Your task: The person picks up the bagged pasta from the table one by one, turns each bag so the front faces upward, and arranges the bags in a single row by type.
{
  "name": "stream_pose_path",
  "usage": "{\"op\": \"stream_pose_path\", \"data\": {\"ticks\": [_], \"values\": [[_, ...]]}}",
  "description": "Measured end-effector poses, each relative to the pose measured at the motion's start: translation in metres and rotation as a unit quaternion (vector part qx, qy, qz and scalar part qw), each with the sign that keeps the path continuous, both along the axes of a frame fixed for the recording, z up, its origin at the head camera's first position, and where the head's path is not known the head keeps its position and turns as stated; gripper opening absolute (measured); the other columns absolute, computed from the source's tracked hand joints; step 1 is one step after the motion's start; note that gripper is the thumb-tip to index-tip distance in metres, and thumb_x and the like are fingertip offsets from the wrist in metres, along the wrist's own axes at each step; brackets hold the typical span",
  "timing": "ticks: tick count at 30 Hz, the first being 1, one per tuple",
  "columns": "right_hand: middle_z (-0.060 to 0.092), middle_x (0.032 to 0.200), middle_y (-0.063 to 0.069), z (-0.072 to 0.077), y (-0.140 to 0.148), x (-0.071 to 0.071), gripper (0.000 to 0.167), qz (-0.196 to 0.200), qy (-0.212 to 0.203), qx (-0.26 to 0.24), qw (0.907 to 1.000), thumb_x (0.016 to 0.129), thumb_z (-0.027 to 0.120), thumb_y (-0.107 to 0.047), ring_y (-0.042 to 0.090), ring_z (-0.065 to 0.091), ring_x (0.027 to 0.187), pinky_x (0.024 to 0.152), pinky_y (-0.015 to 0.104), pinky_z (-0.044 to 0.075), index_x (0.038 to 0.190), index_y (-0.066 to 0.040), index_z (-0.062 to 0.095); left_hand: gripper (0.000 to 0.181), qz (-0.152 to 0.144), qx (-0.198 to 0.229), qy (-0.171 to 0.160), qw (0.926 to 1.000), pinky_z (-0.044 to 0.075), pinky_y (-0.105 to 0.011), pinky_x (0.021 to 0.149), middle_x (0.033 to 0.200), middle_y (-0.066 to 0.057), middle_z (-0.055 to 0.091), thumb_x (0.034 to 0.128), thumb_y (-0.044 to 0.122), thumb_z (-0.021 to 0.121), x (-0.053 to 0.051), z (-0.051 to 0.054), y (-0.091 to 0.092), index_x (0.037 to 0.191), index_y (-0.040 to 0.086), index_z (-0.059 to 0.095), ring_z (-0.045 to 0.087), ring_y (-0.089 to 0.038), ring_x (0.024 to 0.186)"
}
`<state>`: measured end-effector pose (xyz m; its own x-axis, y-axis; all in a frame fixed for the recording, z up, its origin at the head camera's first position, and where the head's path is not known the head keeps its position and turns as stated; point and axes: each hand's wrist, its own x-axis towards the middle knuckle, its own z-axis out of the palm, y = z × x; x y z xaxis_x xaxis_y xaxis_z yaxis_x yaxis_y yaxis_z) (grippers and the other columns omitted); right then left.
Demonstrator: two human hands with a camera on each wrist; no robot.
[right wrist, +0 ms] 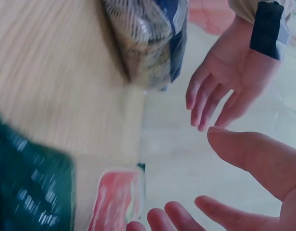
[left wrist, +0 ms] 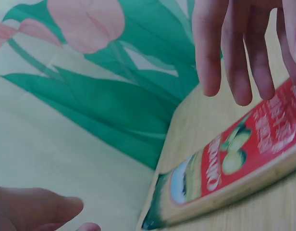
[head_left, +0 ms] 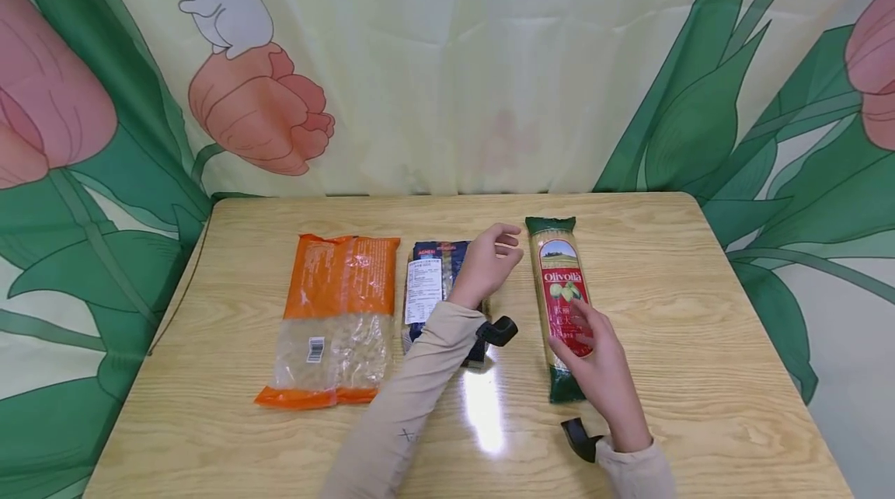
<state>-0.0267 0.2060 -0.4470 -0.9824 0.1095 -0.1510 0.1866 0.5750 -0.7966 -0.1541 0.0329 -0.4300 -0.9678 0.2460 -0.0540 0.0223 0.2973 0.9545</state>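
Observation:
My left hand (head_left: 489, 262) hovers over the right side of the dark blue pasta bag (head_left: 423, 293), its fingers loosely bent and holding nothing. The forearm hides part of that bag. To its right lies a long spaghetti packet (head_left: 558, 250) with a red label and green ends, flat on the table. My right hand (head_left: 597, 351), fingers apart and bent a little, is over the packet's lower right side with nothing gripped. In the left wrist view the packet (left wrist: 263, 139) lies below spread fingers. The right wrist view shows the blue bag (right wrist: 148, 48) and left hand (right wrist: 234, 72).
A large orange and clear bag (head_left: 343, 281) of pale contents lies left of the blue bag. All the bags are on a wooden table (head_left: 699, 328). A flower-printed curtain (head_left: 454, 95) hangs behind its far edge. Each wrist carries a black mount (head_left: 498, 330).

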Motion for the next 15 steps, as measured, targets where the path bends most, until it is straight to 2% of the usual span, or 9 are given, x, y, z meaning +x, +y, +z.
{"op": "stream_pose_path", "data": {"ticks": [4, 9, 11, 15], "values": [[0.041, 0.144, 0.023, 0.000, -0.011, -0.006, 0.075, 0.015, 0.004, -0.021, 0.9997, 0.090, 0.075, -0.015, 0.043, 0.051, 0.125, 0.100, 0.057, 0.049, 0.150, -0.003, 0.031, 0.035, 0.004, -0.006, 0.015, 0.9999, 0.057, -0.035, 0.087, 0.122, -0.019, 0.064, 0.0955, 0.008, 0.063, 0.001, 0.003, -0.021, 0.131, 0.006, 0.060, 0.065, -0.029, 0.109], [0.044, 0.142, 0.024, -0.006, -0.024, -0.014, 0.080, 0.039, 0.045, -0.033, 0.9977, 0.088, 0.077, -0.014, 0.041, 0.050, 0.125, 0.100, 0.057, 0.049, 0.151, -0.002, 0.029, 0.037, 0.012, -0.037, 0.034, 0.9987, 0.055, -0.037, 0.092, 0.121, -0.016, 0.065, 0.0944, 0.008, 0.065, 0.005, 0.012, -0.050, 0.131, 0.005, 0.060, 0.065, -0.027, 0.108], [0.046, 0.139, 0.024, -0.008, -0.027, -0.015, 0.080, 0.046, 0.059, -0.037, 0.9965, 0.087, 0.077, -0.013, 0.040, 0.050, 0.123, 0.099, 0.057, 0.049, 0.151, -0.002, 0.030, 0.038, 0.015, -0.039, 0.035, 0.9985, 0.054, -0.039, 0.093, 0.121, -0.017, 0.064, 0.0944, 0.009, 0.067, 0.007, 0.015, -0.060, 0.131, 0.006, 0.059, 0.064, -0.027, 0.109], [0.046, 0.138, 0.023, -0.011, -0.033, -0.017, 0.082, 0.060, 0.069, -0.053, 0.9944, 0.086, 0.079, -0.016, 0.038, 0.050, 0.123, 0.099, 0.056, 0.049, 0.151, -0.003, 0.031, 0.038, 0.028, -0.026, 0.043, 0.9983, 0.053, -0.041, 0.096, 0.121, -0.018, 0.064, 0.0936, 0.007, 0.067, 0.008, 0.014, -0.077, 0.131, 0.004, 0.059, 0.064, -0.030, 0.110]]}}
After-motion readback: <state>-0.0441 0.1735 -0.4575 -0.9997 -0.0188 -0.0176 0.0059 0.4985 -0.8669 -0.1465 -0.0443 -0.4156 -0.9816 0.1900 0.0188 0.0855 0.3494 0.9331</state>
